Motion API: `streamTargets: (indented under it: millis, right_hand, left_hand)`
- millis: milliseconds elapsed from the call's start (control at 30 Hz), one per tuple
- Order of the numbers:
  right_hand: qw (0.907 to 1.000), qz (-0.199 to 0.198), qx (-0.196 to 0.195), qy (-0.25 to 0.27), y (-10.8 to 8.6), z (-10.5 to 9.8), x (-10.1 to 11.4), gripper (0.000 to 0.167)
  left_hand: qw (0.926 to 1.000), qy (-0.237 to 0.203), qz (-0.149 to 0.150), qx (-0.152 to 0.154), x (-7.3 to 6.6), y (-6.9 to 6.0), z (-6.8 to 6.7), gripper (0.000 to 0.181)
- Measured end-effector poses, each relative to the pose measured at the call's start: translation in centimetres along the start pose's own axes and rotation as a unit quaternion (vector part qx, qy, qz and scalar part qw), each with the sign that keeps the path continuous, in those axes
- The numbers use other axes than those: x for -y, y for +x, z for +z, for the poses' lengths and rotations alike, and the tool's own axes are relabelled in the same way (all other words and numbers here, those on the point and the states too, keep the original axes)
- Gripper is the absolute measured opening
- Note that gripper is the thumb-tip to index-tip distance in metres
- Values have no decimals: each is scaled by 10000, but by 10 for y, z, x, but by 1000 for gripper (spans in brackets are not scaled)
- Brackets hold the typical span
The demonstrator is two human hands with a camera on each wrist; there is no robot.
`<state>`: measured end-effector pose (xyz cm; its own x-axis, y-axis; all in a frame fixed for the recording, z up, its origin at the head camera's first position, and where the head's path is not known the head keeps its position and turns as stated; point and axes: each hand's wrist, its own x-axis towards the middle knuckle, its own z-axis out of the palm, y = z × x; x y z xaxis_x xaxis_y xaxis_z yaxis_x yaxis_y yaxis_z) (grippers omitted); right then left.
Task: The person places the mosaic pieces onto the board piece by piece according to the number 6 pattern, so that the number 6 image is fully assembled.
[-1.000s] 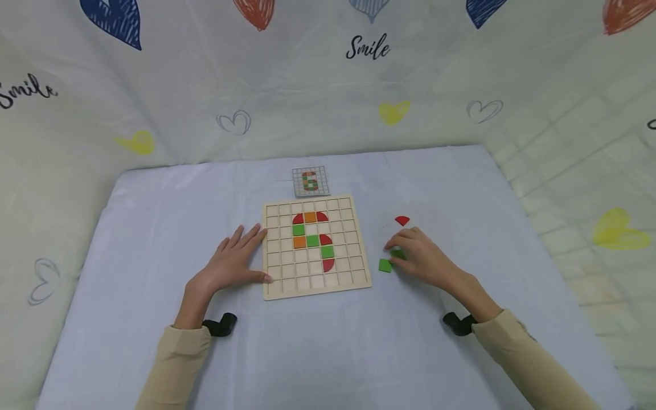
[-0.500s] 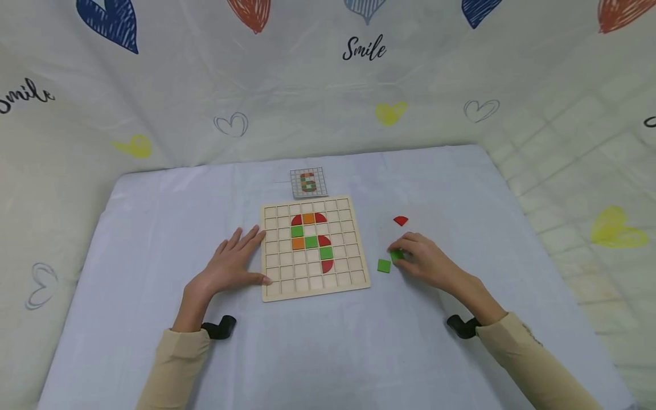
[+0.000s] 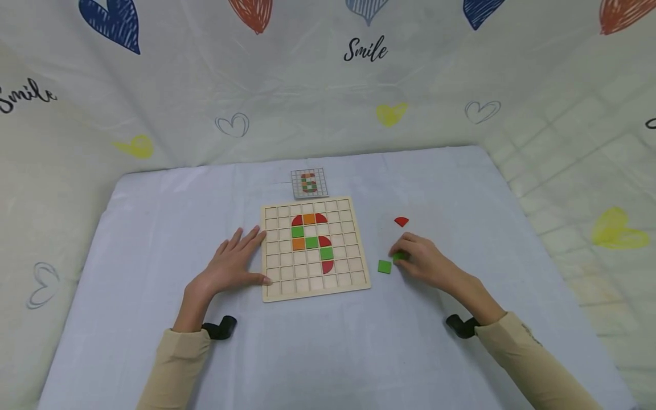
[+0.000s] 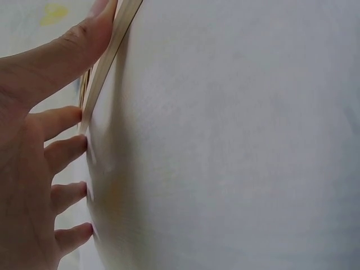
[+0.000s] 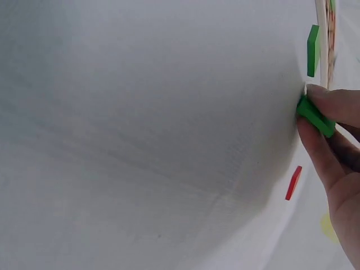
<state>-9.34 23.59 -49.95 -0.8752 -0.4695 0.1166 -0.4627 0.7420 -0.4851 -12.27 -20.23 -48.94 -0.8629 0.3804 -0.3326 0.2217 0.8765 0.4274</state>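
Observation:
My left hand (image 3: pixel 230 263) lies with spread fingers at the left edge of the wooden grid board (image 3: pixel 284 289), its thumb and index fingertip touching the rim. Red curved pieces, green squares and orange squares sit in the board's cells. To the right of the board, my right hand (image 3: pixel 425 259) pinches a green square tile (image 5: pixel 316 117) between thumb and fingers, close to the tabletop. The fingers partly cover this tile in the head view. Beside it a second green square tile (image 3: pixel 384 266) lies flat, and farther back lies a red quarter-round piece (image 3: pixel 401 221).
Behind the board lies a small pattern card (image 3: pixel 309 183) printed with a gridded figure in red, orange and green. White cloth (image 3: pixel 318 353) covers the table. A patterned curtain (image 3: pixel 302 85) hangs at the back and sides.
My right thumb and fingers have closed on the green tile and tipped it, with the hand shifting slightly right. My left hand stays on the board's edge.

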Motion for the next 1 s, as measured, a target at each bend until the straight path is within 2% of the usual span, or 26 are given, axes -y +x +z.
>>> streamTargets:
  millis: [167,300,633,767,900,1000]
  right_hand:
    - [9995,-226,-134,194,2,2,-2,25]
    - [9990,-225,-211,327,4,2,-2,24]
    - [9965,618,-160,541,9,0,0,12]
    - [9902,1028,-29,947,10,-1,3,9]
    - [9776,1363,304,1577,12,-2,4,11]
    - [9678,1456,530,1984,13,-2,4,18]
  left_hand:
    - [10000,-53,28,-24,1,1,1,113]
    - [10000,-46,16,-28,0,0,1,113]
    - [10000,-46,-7,-7,2,1,1,113]
    - [10000,-42,18,-20,2,1,1,113]
    - [10000,-25,35,-32,2,1,1,113]
    - [10000,-19,19,-29,2,1,1,112]
